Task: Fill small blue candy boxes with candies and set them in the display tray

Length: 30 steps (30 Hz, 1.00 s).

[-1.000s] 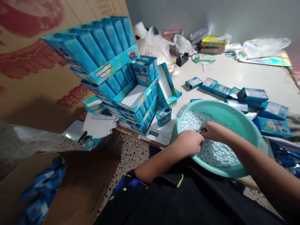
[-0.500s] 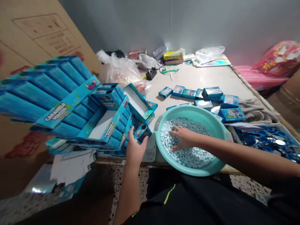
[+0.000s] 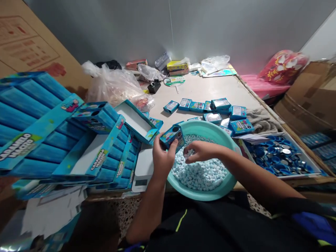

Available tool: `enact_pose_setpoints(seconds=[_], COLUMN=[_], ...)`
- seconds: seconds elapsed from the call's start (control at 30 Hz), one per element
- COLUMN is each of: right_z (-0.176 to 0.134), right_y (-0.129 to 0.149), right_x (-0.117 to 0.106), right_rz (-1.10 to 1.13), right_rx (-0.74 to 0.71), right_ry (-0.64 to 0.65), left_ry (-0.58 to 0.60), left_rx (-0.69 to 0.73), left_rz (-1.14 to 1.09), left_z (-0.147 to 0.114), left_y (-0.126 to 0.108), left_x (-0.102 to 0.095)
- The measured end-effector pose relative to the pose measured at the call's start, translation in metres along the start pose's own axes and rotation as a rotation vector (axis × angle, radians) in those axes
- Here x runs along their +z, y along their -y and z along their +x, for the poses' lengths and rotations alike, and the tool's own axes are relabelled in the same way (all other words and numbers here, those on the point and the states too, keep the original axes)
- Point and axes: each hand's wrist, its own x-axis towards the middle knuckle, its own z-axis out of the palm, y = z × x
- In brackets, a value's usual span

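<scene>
My left hand (image 3: 165, 159) is closed around a small blue candy box (image 3: 172, 137), tilted over the left rim of a turquoise basin (image 3: 210, 196). A round dark hole shows in the box's end. Inside the basin lies a heap of small pale blue and white candies (image 3: 202, 173). My right hand (image 3: 201, 151), just right of the box, has its fingers curled round some of these candies, above the heap. A white scale (image 3: 144, 164) stands beside my left wrist, partly covered by the arm.
Display trays (image 3: 105, 150) packed with blue boxes are stacked at the left. Behind the basin lie several candy boxes (image 3: 196, 106). To the right, a white tray (image 3: 288, 175) holds blue caps (image 3: 278, 159). Plastic bags (image 3: 112, 84) and a fan (image 3: 174, 81) sit farther back.
My left hand has brought the candy box from beside the trays to the basin's rim. My right hand, earlier spread in the candies, has closed on some and risen. The view has shifted rightward.
</scene>
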Motion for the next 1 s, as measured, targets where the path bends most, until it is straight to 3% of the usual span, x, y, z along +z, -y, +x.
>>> enact_pose_setpoints(seconds=[0.13, 0.27, 0.37, 0.47, 0.77, 1.0], right_z=[-0.009, -0.001, 0.009, 0.014, 0.009, 0.007], right_y=[0.003, 0.002, 0.003, 0.005, 0.006, 0.004], right_x=[-0.021, -0.017, -0.009, -0.003, -0.002, 0.0], right_rz=[0.45, 0.835, 0.938, 0.993, 1.05, 0.925], right_rx=[-0.015, -0.171, -0.185, -0.174, -0.197, -0.282], right_ry=[-0.11, -0.414, -0.605, -0.674, -0.678, -0.596], left_ry=[0.281, 0.564, 0.674, 0.7, 0.691, 0.652], left_rx=[-0.066, -0.03, 0.003, 0.002, -0.035, -0.02], left_rz=[0.153, 0.16, 0.164, 0.156, 0.144, 0.076], left_z=[0.002, 0.0, 0.0, 0.001, 0.002, 0.001], left_y=[0.016, 0.011, 0.006, 0.007, 0.013, 0.019], left_x=[0.01, 0.005, 0.002, 0.001, 0.003, 0.004])
